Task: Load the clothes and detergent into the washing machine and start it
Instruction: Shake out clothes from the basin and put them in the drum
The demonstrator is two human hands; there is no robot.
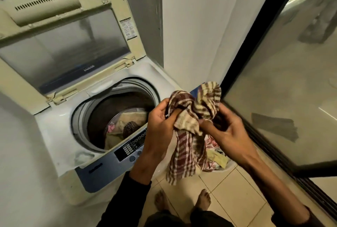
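Checked cloth (193,115) is gripped, bunched, between left hand (160,123) and right hand (224,128), beside the open washing machine (60,123).

One camera only here, riding on the person's head, wide-angle, looking forward and steeply down. The straight lines bow toward the edges: the dark-framed glass sliding door (273,73) leans in on the right. Both hands sit close under the lens, near the middle of the frame, the forearms running in from the bottom edge. Left of centre and a little farther off, we look straight down into the drum of the white top-loading washing machine (60,123) with its cream lid raised. At the very bottom, bare feet on the pale beige tiled floor (233,197), directly below the camera.
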